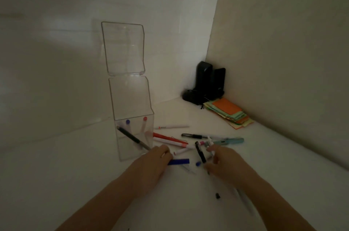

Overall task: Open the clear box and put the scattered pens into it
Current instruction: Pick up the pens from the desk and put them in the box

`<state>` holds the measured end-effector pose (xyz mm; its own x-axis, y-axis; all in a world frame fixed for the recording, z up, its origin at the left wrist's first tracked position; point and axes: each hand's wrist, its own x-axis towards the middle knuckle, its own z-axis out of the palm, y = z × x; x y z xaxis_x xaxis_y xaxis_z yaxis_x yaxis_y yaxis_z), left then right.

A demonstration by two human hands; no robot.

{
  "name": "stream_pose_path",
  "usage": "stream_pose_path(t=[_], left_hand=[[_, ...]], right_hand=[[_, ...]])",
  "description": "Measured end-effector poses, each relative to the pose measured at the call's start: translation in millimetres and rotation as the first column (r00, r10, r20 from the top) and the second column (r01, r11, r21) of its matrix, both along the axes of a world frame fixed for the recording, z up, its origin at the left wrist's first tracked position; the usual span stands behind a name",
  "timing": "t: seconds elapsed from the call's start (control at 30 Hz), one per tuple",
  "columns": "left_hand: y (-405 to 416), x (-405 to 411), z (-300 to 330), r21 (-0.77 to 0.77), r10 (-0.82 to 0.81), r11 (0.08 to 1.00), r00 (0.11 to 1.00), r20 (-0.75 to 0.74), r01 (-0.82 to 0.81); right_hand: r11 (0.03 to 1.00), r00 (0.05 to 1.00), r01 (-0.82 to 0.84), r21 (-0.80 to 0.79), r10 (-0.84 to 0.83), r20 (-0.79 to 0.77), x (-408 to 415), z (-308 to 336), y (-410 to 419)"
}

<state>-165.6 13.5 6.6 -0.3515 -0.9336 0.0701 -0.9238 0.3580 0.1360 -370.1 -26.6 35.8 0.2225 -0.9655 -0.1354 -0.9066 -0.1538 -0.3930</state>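
Note:
The clear box [132, 110] stands on the white table with its lid [123, 47] flipped up against the wall. Inside lean a blue-capped pen [127, 122], a red-capped pen [144, 121] and a black pen [130, 137]. Several pens lie scattered to its right, among them a red-and-white one [170, 139], a teal one [229, 141] and a white one [172, 127]. My left hand [156, 161] is closed on a blue pen [179, 161] on the table. My right hand [224, 161] grips a black pen [200, 152] together with a light-coloured one.
A black stapler-like device [207, 83] sits in the far corner, with a stack of coloured paper notes [229, 112] in front of it. Another white pen [245, 202] and a small black cap [217, 195] lie near my right forearm. Walls close off the back and right.

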Motion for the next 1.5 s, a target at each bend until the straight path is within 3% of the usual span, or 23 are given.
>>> stream_pose_path(t=[0.17,0.3,0.4,0.57,0.7,0.77,0.87,0.93,1.0,1.07,1.13,1.2,1.37,1.5], left_hand=[[-20,-19,-5,-0.036,0.014,0.999,0.996,0.087,-0.011],[-30,-23,0,-0.032,-0.018,0.999,0.968,0.249,0.027],[-26,-23,0,-0.017,-0.063,0.997,0.971,0.229,0.069],[-14,-21,6,-0.075,0.052,0.995,0.982,-0.179,-0.067],[-2,-10,21,-0.023,0.071,0.995,0.845,-0.531,-0.098],[6,-2,43,-0.043,0.029,0.995,0.693,-0.720,-0.085],[16,11,91,-0.139,-0.044,0.977,0.486,-0.873,-0.162],[19,23,118,-0.216,-0.090,0.941,0.423,-0.902,-0.260],[14,35,132,-0.249,-0.109,0.909,0.387,-0.915,-0.334],[5,48,136,-0.201,-0.073,0.900,0.319,-0.945,-0.388],[-3,58,132,-0.109,-0.017,0.905,0.220,-0.975,-0.411],[-7,60,125,-0.031,0.051,0.916,0.192,-0.980,-0.400],[-11,59,106,-0.006,0.137,0.903,0.301,-0.944,-0.430],[-16,66,94,-0.044,0.114,0.898,0.328,-0.938,-0.439]], right_hand=[[0.998,0.999,-0.022,-0.061,0.019,-0.046,18,-19,10],[0.982,0.994,0.110,-0.152,-0.110,0.006,3,-16,-1],[0.970,0.987,0.131,-0.205,-0.147,-0.067,-5,-18,-8],[0.976,0.963,0.041,-0.214,-0.096,-0.253,4,-31,-14],[0.987,0.963,0.016,-0.163,-0.060,-0.264,9,-28,-18],[0.989,0.991,0.048,-0.141,-0.064,-0.116,14,-16,-18],[0.971,0.948,0.106,-0.215,-0.034,0.317,28,20,-18],[0.968,0.769,0.106,-0.227,0.065,0.636,45,50,-15],[0.970,0.526,0.033,-0.241,0.188,0.830,66,79,-9],[0.971,0.335,-0.044,-0.235,0.236,0.912,89,97,-7],[0.977,0.204,-0.034,-0.212,0.214,0.955,114,102,-9],[0.983,0.107,0.003,-0.183,0.181,0.978,136,101,-11],[0.983,0.132,-0.046,-0.178,0.182,0.974,166,85,-19],[0.979,0.259,-0.089,-0.183,0.201,0.945,172,75,-25]])
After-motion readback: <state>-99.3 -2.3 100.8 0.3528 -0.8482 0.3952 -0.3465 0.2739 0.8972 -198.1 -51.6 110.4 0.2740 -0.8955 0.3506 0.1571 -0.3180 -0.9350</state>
